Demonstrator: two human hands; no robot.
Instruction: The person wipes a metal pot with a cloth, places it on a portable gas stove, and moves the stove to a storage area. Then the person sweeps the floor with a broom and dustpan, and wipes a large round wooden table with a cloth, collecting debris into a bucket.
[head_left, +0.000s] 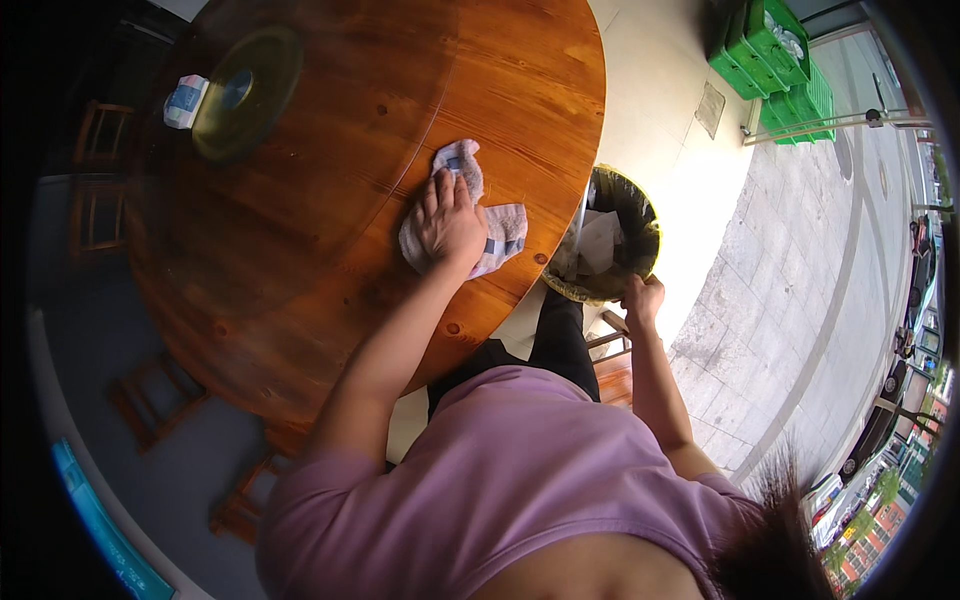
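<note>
My left hand (452, 225) lies palm down on a checked terry cloth (508, 223), pressing it against a round wooden table (337, 195). The cloth is crumpled, with loose ends sticking out past the fingers and beside the thumb. Just beyond the table's right edge, my right hand (643, 300) is closed on the near rim of a waste bin (654, 225). A yellowish liner folds over that rim. Crumpled white paper (598, 241) lies inside the bin, and the table edge hides part of its left side.
A round glass turntable (247, 124) sits on the table, with a tissue pack (186, 101) beside it. Wooden chairs (157, 401) surround the left side. Green plastic crates (757, 56) are stacked at upper right. Paving (757, 247) leads to parked cars (877, 416). A wooden stool (611, 337) stands below the bin.
</note>
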